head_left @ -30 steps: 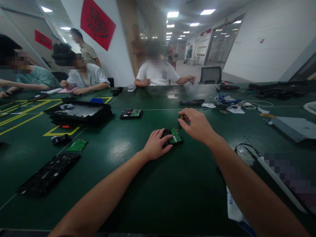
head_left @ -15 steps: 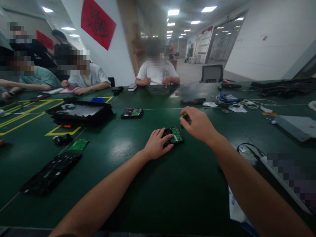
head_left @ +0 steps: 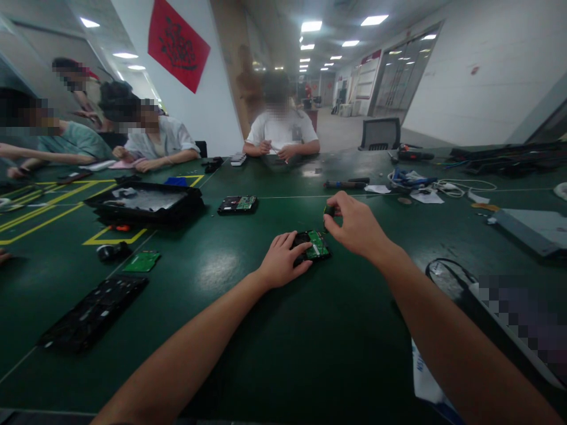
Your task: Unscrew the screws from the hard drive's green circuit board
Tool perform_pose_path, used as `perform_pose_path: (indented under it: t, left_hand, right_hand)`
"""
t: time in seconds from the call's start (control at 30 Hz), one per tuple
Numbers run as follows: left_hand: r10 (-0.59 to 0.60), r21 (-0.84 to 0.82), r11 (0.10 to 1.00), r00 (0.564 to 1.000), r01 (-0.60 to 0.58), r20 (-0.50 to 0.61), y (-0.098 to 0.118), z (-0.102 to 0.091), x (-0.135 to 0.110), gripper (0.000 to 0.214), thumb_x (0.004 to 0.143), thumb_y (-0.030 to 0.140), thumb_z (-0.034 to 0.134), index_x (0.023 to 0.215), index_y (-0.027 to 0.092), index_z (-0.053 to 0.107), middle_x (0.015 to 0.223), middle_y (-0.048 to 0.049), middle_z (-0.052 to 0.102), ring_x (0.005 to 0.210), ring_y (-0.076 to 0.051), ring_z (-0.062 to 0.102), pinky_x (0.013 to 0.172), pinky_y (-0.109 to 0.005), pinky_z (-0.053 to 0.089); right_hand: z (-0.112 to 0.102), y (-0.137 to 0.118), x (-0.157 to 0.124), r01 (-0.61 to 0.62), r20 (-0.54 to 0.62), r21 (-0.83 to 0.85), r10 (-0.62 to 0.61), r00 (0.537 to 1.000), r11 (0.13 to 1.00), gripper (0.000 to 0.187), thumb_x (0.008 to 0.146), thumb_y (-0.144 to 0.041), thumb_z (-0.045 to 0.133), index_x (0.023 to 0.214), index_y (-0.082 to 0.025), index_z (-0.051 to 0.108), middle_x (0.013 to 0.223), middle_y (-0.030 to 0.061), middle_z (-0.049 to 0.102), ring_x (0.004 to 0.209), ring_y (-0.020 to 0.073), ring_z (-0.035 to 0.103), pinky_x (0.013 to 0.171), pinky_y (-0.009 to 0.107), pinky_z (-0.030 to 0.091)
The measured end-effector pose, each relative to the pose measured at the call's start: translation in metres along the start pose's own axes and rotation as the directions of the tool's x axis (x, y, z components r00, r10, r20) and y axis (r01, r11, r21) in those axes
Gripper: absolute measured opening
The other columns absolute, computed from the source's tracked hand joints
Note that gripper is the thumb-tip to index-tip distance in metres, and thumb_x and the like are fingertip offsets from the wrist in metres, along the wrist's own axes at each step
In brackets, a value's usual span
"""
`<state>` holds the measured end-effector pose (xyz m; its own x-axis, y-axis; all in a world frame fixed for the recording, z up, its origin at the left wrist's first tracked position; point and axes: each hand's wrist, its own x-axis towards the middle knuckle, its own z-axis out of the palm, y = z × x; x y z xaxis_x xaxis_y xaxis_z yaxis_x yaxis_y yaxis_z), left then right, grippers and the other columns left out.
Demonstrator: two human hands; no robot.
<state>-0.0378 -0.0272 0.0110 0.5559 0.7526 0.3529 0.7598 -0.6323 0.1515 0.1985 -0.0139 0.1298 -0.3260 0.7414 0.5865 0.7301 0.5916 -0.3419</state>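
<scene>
A hard drive [head_left: 318, 244] with a green circuit board facing up lies on the dark green table. My left hand [head_left: 286, 260] grips its left end, fingers across the top and thumb along the near edge, covering part of it. My right hand [head_left: 349, 219] is closed around the short handle of a screwdriver [head_left: 328, 211], held upright over the drive's far right corner. The handle looks dark with some yellow-green. Its thin shaft points down at the drive's edge; I cannot tell whether the tip sits in a screw.
Another hard drive [head_left: 237, 204] lies farther back. At left are a black tray [head_left: 146, 200], a loose green circuit board [head_left: 142, 261] and a black panel [head_left: 95, 313]. A grey metal case [head_left: 531, 227] and cables [head_left: 452, 186] are at right. A person [head_left: 283, 130] sits opposite.
Both hands and the drive stay in nearly the same place; the right fingers have shifted slightly on the screwdriver handle. At the far left, the standing people have changed position.
</scene>
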Motion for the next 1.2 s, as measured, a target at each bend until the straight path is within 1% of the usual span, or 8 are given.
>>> perform_pose_path:
  t: [0.1, 0.23, 0.4, 0.57, 0.73, 0.9, 1.0, 1.2]
  left_hand:
    - [0.0, -0.002, 1.0, 1.0, 0.0, -0.001, -0.001, 0.001, 0.0, 0.053, 0.101, 0.054, 0.061, 0.148, 0.03, 0.062, 0.161, -0.0151, 0.045, 0.15, -0.039, 0.04, 0.121, -0.059, 0.035]
    - [-0.003, -0.005, 1.0, 1.0, 0.003, -0.002, -0.002, 0.002, 0.001, 0.054, 0.099, 0.054, 0.064, 0.148, 0.03, 0.062, 0.162, -0.0142, 0.045, 0.15, -0.039, 0.04, 0.121, -0.059, 0.036]
    - [-0.004, -0.002, 1.0, 1.0, 0.004, -0.001, -0.002, 0.003, 0.001, 0.054, 0.1, 0.055, 0.063, 0.148, 0.031, 0.062, 0.161, -0.0138, 0.046, 0.149, -0.038, 0.041, 0.121, -0.059, 0.036]
    - [-0.004, 0.009, 1.0, 1.0, 0.004, -0.001, -0.001, 0.003, 0.001, 0.054, 0.1, 0.055, 0.061, 0.148, 0.031, 0.062, 0.162, -0.0149, 0.044, 0.149, -0.039, 0.04, 0.121, -0.059, 0.035]
    - [-0.005, -0.007, 1.0, 1.0, 0.005, 0.001, -0.001, 0.002, 0.001, 0.053, 0.1, 0.055, 0.062, 0.148, 0.031, 0.062, 0.162, -0.0141, 0.045, 0.149, -0.039, 0.041, 0.12, -0.06, 0.036]
    - [-0.011, -0.007, 1.0, 1.0, 0.011, 0.008, 0.0, 0.002, 0.001, 0.053, 0.1, 0.055, 0.063, 0.147, 0.031, 0.063, 0.161, -0.0135, 0.046, 0.148, -0.039, 0.041, 0.12, -0.059, 0.036]
    - [-0.018, -0.008, 1.0, 1.0, 0.018, 0.012, 0.0, 0.002, 0.001, 0.053, 0.1, 0.054, 0.063, 0.148, 0.032, 0.062, 0.161, -0.0128, 0.045, 0.148, -0.039, 0.041, 0.121, -0.059, 0.036]
    - [-0.027, 0.001, 1.0, 0.999, 0.027, 0.047, 0.001, -0.001, 0.002, 0.055, 0.1, 0.055, 0.062, 0.151, 0.033, 0.06, 0.163, -0.0128, 0.044, 0.148, -0.04, 0.041, 0.121, -0.06, 0.035]
  right_hand:
    - [0.0, -0.001, 0.0, -0.001, 0.01, 0.017, 0.0, 1.0, 1.0, 0.019, 0.092, -0.024, 0.06, 0.109, -0.021, 0.056, 0.103, 0.0115, 0.071, 0.088, 0.0257, 0.068, 0.081, 0.041, 0.053]
    - [-0.002, -0.002, 0.0, 0.035, 0.022, -0.068, -0.033, 0.999, 0.997, 0.017, 0.095, -0.029, 0.059, 0.109, -0.021, 0.059, 0.105, 0.012, 0.069, 0.092, 0.0272, 0.066, 0.084, 0.043, 0.053]
    - [-0.002, 0.001, 0.0, -0.015, 0.04, 0.004, 0.014, 0.999, 1.0, 0.022, 0.092, -0.021, 0.059, 0.114, -0.02, 0.058, 0.11, 0.0131, 0.07, 0.091, 0.0264, 0.068, 0.085, 0.043, 0.054]
    - [0.0, 0.001, 0.0, -0.015, -0.004, -0.034, 0.015, 1.0, 0.999, 0.02, 0.093, -0.032, 0.066, 0.11, -0.023, 0.059, 0.105, 0.0108, 0.07, 0.093, 0.0277, 0.066, 0.086, 0.043, 0.052]
    - [-0.002, -0.002, -0.001, 0.023, 0.059, -0.037, -0.021, 0.998, 0.999, 0.02, 0.094, -0.024, 0.057, 0.113, -0.02, 0.058, 0.112, 0.0137, 0.069, 0.095, 0.0275, 0.066, 0.087, 0.042, 0.052]
    - [0.006, -0.004, -0.003, -0.031, -0.008, -0.028, 0.031, 0.999, 0.999, 0.023, 0.098, -0.026, 0.053, 0.12, -0.021, 0.056, 0.118, 0.0147, 0.068, 0.102, 0.0298, 0.066, 0.088, 0.044, 0.052]
    - [0.007, -0.007, -0.004, -0.018, 0.0, -0.042, 0.018, 1.0, 0.999, 0.022, 0.098, -0.034, 0.059, 0.117, -0.023, 0.059, 0.117, 0.0133, 0.067, 0.102, 0.0298, 0.066, 0.09, 0.045, 0.052]
    - [-0.001, -0.007, 0.0, 0.033, 0.056, 0.034, -0.035, 0.998, 0.999, 0.023, 0.094, -0.019, 0.056, 0.117, -0.02, 0.06, 0.119, 0.0139, 0.069, 0.103, 0.0283, 0.067, 0.092, 0.044, 0.054]
